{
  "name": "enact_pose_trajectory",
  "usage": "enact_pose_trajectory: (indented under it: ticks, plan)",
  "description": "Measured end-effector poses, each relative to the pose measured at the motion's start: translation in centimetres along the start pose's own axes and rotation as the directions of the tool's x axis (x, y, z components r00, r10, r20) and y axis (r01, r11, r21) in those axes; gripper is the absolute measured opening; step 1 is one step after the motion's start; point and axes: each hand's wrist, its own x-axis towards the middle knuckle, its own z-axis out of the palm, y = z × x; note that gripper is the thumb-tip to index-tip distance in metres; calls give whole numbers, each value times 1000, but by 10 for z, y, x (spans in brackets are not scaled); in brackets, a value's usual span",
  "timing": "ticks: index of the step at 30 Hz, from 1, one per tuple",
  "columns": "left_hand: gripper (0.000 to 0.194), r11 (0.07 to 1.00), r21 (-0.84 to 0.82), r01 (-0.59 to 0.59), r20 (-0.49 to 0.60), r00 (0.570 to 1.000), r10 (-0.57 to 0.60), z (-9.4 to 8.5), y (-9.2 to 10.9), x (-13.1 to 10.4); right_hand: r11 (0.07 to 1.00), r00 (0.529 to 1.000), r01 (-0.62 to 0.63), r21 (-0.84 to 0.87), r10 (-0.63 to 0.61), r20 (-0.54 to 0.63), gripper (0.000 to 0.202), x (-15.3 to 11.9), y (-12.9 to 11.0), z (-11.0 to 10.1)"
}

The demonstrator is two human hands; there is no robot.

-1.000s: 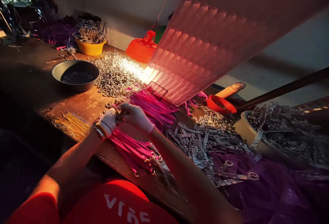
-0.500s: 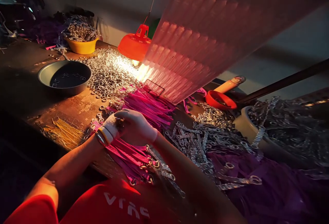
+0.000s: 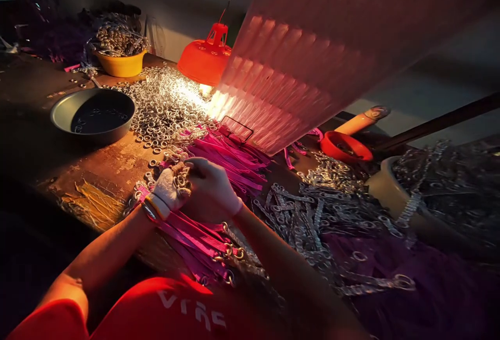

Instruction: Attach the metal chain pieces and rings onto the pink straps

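My left hand, in a pale glove with a bracelet at the wrist, is closed around several small metal rings that show between its fingers. Against it rests my right hand, also gloved, its fingers bent and pressed towards the left fingertips. Whatever those right fingers hold is hidden. Under both wrists lie pink straps with metal rings at their ends. Just beyond the hands spreads another bundle of pink straps, beside a large heap of loose metal rings.
A red lamp hangs low beside a slanting translucent panel. To the left stand a dark metal bowl and a yellow basin. Braided silver strips, a red bowl and a large tub occupy the right.
My left hand has turned slightly, so the rings in it now show. The right fingers have shifted a little at the left fingertips. The whole view has moved slightly.
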Motion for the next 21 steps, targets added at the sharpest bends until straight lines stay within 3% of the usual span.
enact_pose_trajectory:
  ticks: [4,8,13,18,21]
  plan:
    - [31,1000,-30,3,20,1000,-2,0,27,-8,986,985,-151,68,156,-75,24,6,1,-11]
    - [18,999,10,31,15,999,-31,-6,37,-20,987,981,-158,35,161,-110,20,0,-2,-15]
    - [7,981,172,84,20,996,-89,-3,15,-36,980,977,-192,-52,186,-104,23,-13,-5,-13]
    - [14,845,529,-75,142,990,-1,3,-10,-40,963,974,-215,-162,200,-107,25,-33,1,-14]
    - [22,785,612,-99,170,985,-8,3,-19,-41,938,979,-201,-282,181,-96,37,-50,4,-25]
